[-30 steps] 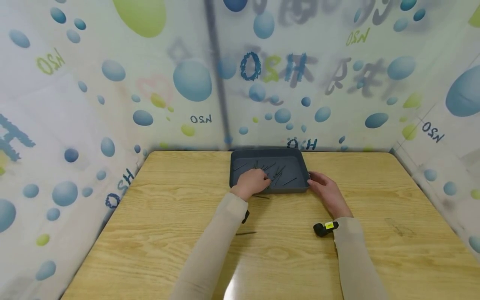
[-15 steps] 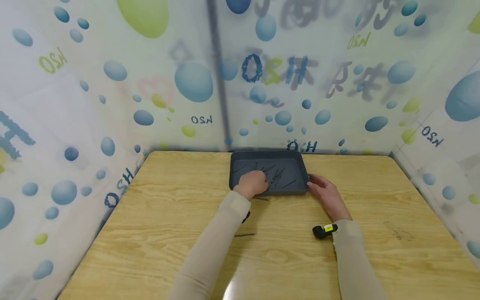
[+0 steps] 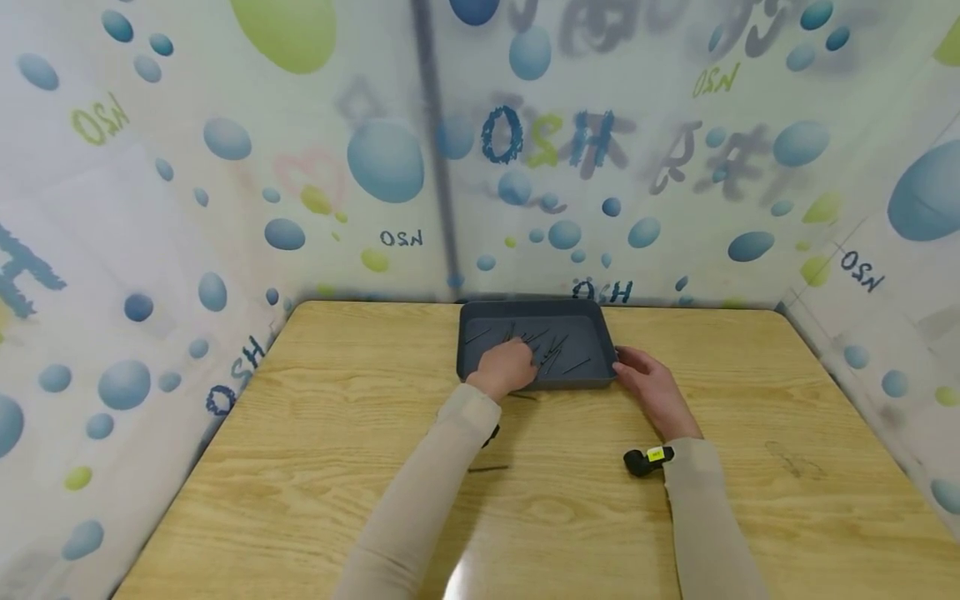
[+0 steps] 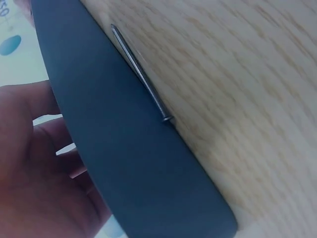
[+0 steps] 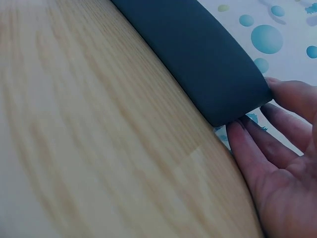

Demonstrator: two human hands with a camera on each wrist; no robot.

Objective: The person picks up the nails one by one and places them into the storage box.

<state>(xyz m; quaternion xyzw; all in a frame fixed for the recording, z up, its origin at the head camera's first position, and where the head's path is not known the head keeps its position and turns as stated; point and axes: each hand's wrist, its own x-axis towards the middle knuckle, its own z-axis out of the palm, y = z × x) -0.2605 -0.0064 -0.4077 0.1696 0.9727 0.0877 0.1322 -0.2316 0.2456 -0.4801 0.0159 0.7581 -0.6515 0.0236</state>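
A shallow dark grey tray (image 3: pixel 592 312) stands at the table's back edge, with several thin dark nails (image 3: pixel 555 350) scattered on its floor. My left hand (image 3: pixel 506 367) reaches over the tray's front wall, knuckles up and fingers bent down among the nails. In the left wrist view its fingertips are hidden behind the tray wall (image 4: pixel 109 109), so I cannot tell whether they pinch a nail. My right hand (image 3: pixel 656 387) touches the tray's front right corner from outside. In the right wrist view its fingers (image 5: pixel 290 96) extend to that corner, fairly straight.
One loose nail (image 4: pixel 141 74) lies on the table along the outer face of the tray's front wall. Another nail (image 3: pixel 487 468) lies nearer the person, beside the left forearm. The wood-grain table (image 3: pixel 585 517) meets a patterned wall covering (image 3: pixel 660 167) at the back.
My left hand has sunk slightly within the tray and stays almost still over the last half second. The right hand keeps its place at the corner; the whole view shifts a little.
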